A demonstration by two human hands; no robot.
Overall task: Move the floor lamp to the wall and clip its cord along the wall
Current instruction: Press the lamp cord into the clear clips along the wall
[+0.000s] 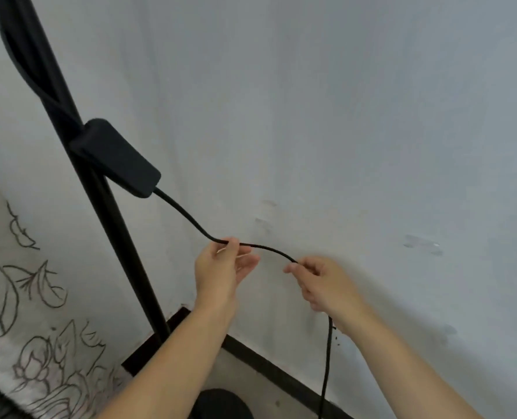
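At the lower centre of the frame, your two hands hold the lamp's black cord [266,248] up against the pale wall [357,116]; your left hand [221,267] pinches it between thumb and fingertips, the other fingers loosely spread, and your right hand [320,282], just to the right, is curled closed around it; between the two hands the cord arches in a shallow curve. From your left hand the cord climbs toward the upper left to the black inline switch box [118,158], which sits against the floor lamp pole [100,192]; the pole runs slanted from the upper left corner down to the dark baseboard [281,373], close beside the wall. Below your right hand the cord drops straight to the bottom edge of the frame. At the lower left lies a white fabric with drawn leaf outlines [39,358]; a dark round shape [221,403], too cropped to identify, sits at the bottom centre.
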